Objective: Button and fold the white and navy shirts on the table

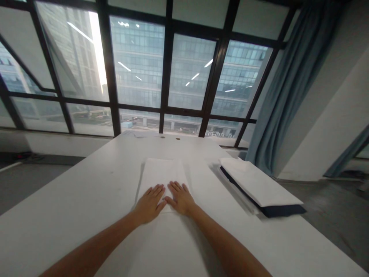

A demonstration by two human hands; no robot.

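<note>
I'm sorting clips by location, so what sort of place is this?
Probably an office or a similar workroom: a big white table stands by a wall of dark-framed windows, a blue curtain hangs beside them, and a large glass-fronted building shows outside.

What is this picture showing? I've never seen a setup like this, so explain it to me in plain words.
There is no machine here: a person is working with two bare hands. The single picture comes from a camera worn on that person's head, looking forward and down, so the forearms enter from the bottom edge.

The left hand and the right hand lie flat, side by side, on white paper. Neither grips anything.

The paper is on a long white table. To its right lies a pile with a white sheet on top and a dark blue layer showing beneath. Beyond the table are dark-framed windows, with a blue curtain at the right.
</note>
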